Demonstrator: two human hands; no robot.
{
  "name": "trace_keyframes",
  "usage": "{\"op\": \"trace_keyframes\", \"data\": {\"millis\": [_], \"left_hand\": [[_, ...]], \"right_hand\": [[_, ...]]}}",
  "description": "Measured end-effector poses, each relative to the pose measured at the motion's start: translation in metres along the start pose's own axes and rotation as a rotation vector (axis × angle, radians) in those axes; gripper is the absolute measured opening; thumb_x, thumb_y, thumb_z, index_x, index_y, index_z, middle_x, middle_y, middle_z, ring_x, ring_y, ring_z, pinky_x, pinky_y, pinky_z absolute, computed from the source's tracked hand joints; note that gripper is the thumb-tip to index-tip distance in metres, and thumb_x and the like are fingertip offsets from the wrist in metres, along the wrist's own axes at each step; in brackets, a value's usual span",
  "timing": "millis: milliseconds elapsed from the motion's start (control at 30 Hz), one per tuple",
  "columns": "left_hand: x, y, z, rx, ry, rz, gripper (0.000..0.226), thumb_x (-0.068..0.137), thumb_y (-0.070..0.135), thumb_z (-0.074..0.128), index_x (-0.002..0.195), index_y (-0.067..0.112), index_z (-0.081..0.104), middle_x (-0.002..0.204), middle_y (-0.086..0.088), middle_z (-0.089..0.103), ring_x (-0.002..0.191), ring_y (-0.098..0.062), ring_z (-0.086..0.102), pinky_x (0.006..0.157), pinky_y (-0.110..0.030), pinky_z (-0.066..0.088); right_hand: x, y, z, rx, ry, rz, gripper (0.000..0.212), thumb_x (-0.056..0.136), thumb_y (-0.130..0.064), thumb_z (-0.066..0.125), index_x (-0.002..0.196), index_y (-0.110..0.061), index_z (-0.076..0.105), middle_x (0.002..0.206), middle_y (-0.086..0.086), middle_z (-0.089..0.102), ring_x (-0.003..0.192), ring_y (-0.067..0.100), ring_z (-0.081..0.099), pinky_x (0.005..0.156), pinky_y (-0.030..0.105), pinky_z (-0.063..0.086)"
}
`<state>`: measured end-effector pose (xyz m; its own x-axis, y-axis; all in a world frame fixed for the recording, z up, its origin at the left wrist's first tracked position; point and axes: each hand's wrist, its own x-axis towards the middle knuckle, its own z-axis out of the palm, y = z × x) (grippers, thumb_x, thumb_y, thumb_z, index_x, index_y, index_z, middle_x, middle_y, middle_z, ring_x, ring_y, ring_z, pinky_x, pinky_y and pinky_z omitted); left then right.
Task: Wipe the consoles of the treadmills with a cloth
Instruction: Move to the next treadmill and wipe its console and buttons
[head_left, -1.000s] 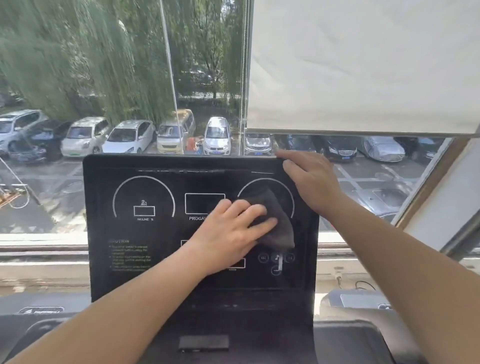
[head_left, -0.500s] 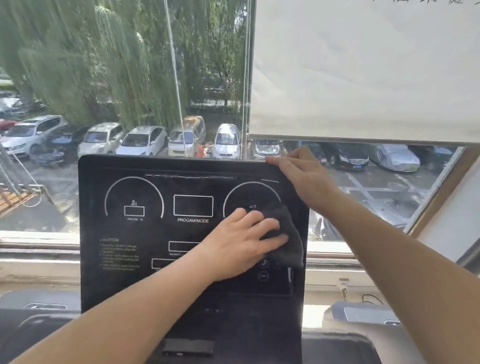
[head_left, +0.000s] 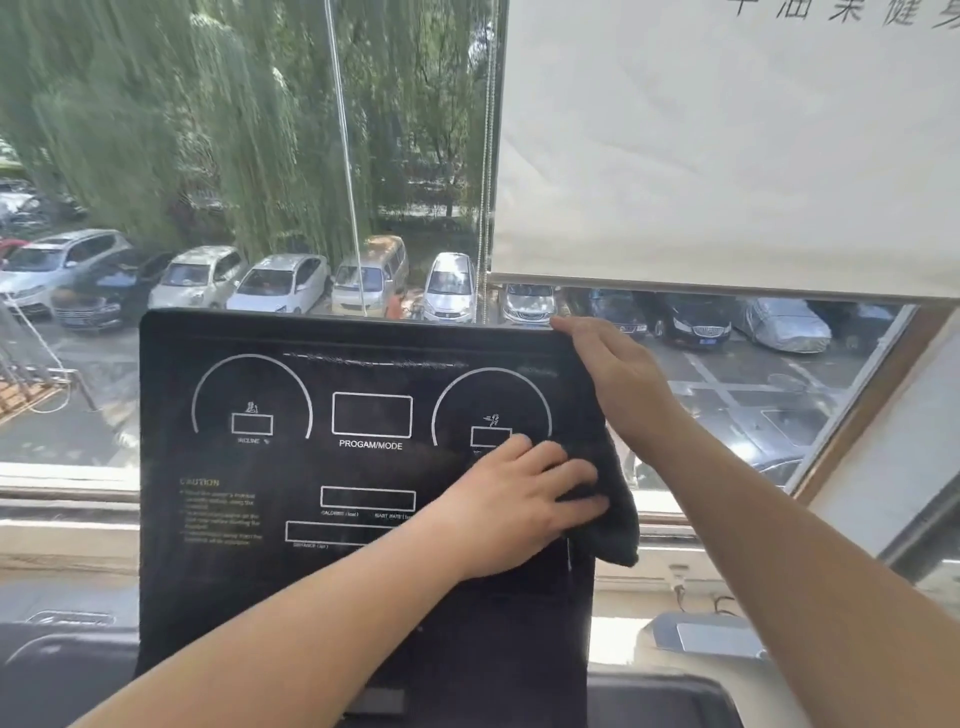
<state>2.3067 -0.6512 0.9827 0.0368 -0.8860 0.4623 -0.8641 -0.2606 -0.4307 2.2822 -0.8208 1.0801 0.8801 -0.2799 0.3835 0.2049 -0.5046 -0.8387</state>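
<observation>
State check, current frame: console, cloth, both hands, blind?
console: upright, displays dark.
cloth: pressed on the console's right side, end hanging past the edge.
left hand: flat on the cloth, pressing.
right hand: rests on the console's top right corner.
blind: partly lowered over the right pane.

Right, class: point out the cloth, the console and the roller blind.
cloth (head_left: 621, 525), head view, fold hanging past the console edge.
console (head_left: 234, 597), head view, bare lower-left panel.
roller blind (head_left: 727, 156), head view, middle of fabric.

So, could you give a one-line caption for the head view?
Left hand presses a dark cloth on the treadmill console while the right hand rests on its top right corner.
</observation>
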Motion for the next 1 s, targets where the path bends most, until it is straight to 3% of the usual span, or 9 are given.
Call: {"op": "trace_keyframes", "data": {"millis": [67, 167, 233, 333, 567, 733, 800, 900, 1000], "left_hand": [[0.014, -0.024, -0.009, 0.081, 0.079, -0.113, 0.049, 0.093, 0.026, 0.062, 0.141, 0.031, 0.058, 0.136, 0.000, 0.058, 0.112, -0.029, 0.053, 0.085, -0.043, 0.042], [0.044, -0.042, -0.024, 0.083, 0.197, -0.566, 0.066, 0.082, 0.023, 0.074, 0.145, 0.030, 0.055, 0.142, -0.003, 0.053, 0.122, -0.031, 0.044, 0.094, -0.047, 0.036], [0.054, -0.033, -0.024, 0.095, 0.196, -0.663, 0.071, 0.081, 0.021, 0.073, 0.148, 0.031, 0.051, 0.150, -0.001, 0.047, 0.128, -0.030, 0.039, 0.100, -0.048, 0.033], [0.041, -0.006, -0.009, 0.083, 0.185, -0.579, 0.067, 0.081, 0.020, 0.073, 0.144, 0.032, 0.055, 0.151, 0.002, 0.049, 0.128, -0.030, 0.043, 0.102, -0.049, 0.034], [-0.039, 0.009, 0.007, 0.050, 0.002, 0.005, 0.044, 0.095, 0.014, 0.056, 0.135, 0.032, 0.061, 0.148, 0.009, 0.055, 0.119, -0.024, 0.055, 0.092, -0.040, 0.041], [-0.038, -0.038, -0.019, 0.159, 0.243, -0.553, 0.041, 0.092, 0.016, 0.064, 0.132, 0.029, 0.068, 0.143, 0.004, 0.062, 0.114, -0.031, 0.062, 0.086, -0.046, 0.045], [-0.034, -0.027, -0.016, 0.146, 0.263, -0.669, 0.043, 0.092, 0.017, 0.064, 0.133, 0.029, 0.067, 0.143, 0.003, 0.062, 0.115, -0.032, 0.061, 0.086, -0.048, 0.044], [-0.049, 0.003, 0.002, 0.081, 0.263, -0.568, 0.046, 0.086, 0.016, 0.069, 0.129, 0.029, 0.069, 0.140, 0.005, 0.063, 0.112, -0.030, 0.060, 0.083, -0.046, 0.045], [-0.084, 0.022, 0.010, 0.055, 0.099, -0.228, 0.047, 0.085, 0.013, 0.068, 0.129, 0.030, 0.066, 0.142, 0.008, 0.060, 0.113, -0.025, 0.057, 0.081, -0.043, 0.043]], "right_hand": [[-0.001, -0.004, -0.002, 0.034, -0.006, 0.025, 0.036, 0.108, -0.040, 0.043, 0.126, -0.035, 0.074, 0.131, -0.021, 0.066, 0.127, -0.001, 0.056, 0.118, 0.035, 0.039], [0.002, -0.006, -0.004, 0.128, -0.021, 0.080, 0.035, 0.101, -0.048, 0.047, 0.125, -0.041, 0.072, 0.123, -0.016, 0.072, 0.120, 0.008, 0.065, 0.110, 0.043, 0.050], [0.004, -0.006, -0.004, 0.088, -0.015, 0.065, 0.037, 0.101, -0.048, 0.047, 0.133, -0.046, 0.065, 0.127, -0.021, 0.068, 0.123, 0.002, 0.061, 0.112, 0.039, 0.047], [0.004, -0.003, -0.001, -0.056, 0.039, 0.020, 0.033, 0.102, -0.046, 0.044, 0.128, -0.047, 0.064, 0.122, -0.023, 0.069, 0.118, 0.002, 0.061, 0.109, 0.039, 0.048], [-0.006, 0.008, 0.015, -0.371, 0.144, -0.164, 0.036, 0.107, -0.035, 0.042, 0.137, -0.034, 0.060, 0.140, -0.014, 0.060, 0.133, 0.008, 0.049, 0.110, 0.034, 0.039], [-0.008, 0.017, 0.022, -0.386, 0.131, -0.181, 0.041, 0.106, -0.032, 0.043, 0.146, -0.028, 0.054, 0.153, -0.010, 0.049, 0.147, 0.011, 0.036, 0.121, 0.033, 0.026], [-0.009, 0.018, 0.024, -0.348, 0.106, -0.144, 0.046, 0.106, -0.031, 0.041, 0.152, -0.031, 0.049, 0.163, -0.013, 0.038, 0.155, 0.011, 0.024, 0.127, 0.038, 0.019], [-0.021, 0.018, 0.025, -0.248, 0.058, -0.071, 0.054, 0.110, -0.032, 0.037, 0.162, -0.039, 0.029, 0.172, -0.023, 0.009, 0.158, 0.000, 0.002, 0.128, 0.030, 0.006], [-0.050, 0.030, 0.030, -0.061, 0.150, 0.071, 0.060, 0.111, -0.033, 0.036, 0.165, -0.039, 0.012, 0.172, -0.019, 0.004, 0.150, -0.009, 0.002, 0.120, 0.019, 0.003]]}}
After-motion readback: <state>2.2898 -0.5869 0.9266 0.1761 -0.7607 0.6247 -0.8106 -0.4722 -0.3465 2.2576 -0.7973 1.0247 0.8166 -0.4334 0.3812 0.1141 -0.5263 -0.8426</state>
